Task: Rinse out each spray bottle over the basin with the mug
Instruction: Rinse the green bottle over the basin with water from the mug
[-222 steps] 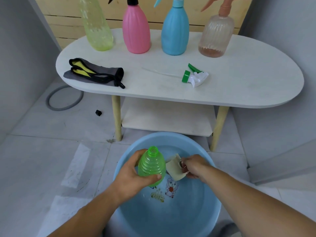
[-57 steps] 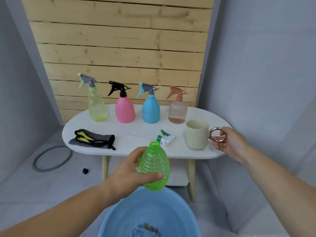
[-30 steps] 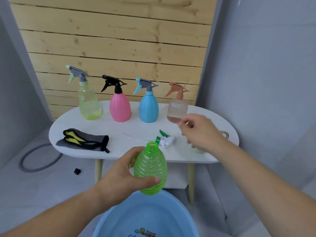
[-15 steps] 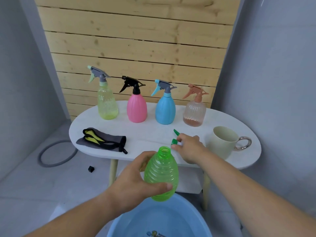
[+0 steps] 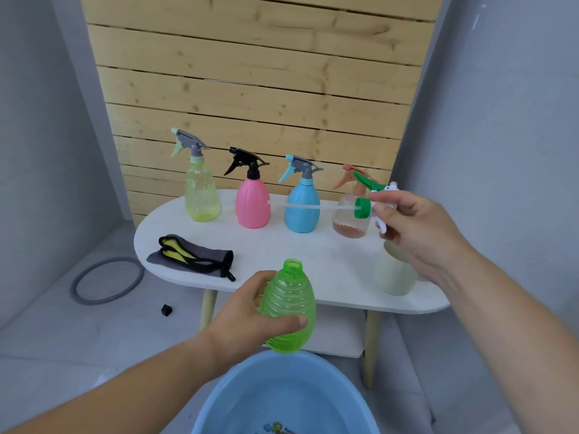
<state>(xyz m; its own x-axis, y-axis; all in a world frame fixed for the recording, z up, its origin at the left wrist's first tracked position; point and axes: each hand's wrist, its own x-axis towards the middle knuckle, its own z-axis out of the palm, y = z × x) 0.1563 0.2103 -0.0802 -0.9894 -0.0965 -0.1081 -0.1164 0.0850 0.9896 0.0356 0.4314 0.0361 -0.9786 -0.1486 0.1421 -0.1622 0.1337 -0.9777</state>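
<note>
The uncapped green spray bottle (image 5: 289,308) is gripped upright in the left hand (image 5: 247,321) above the blue basin (image 5: 282,399). The right hand (image 5: 413,227) pinches its green-and-white trigger head (image 5: 368,198), dip tube pointing left, over the surface (image 5: 313,255) near the cream mug (image 5: 393,272).

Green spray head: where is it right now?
Head view: the green spray head is off the table, pinched in the right hand at upper right, before the orange-trigger bottle and above the mug, tube pointing left across the blue bottle.
</note>
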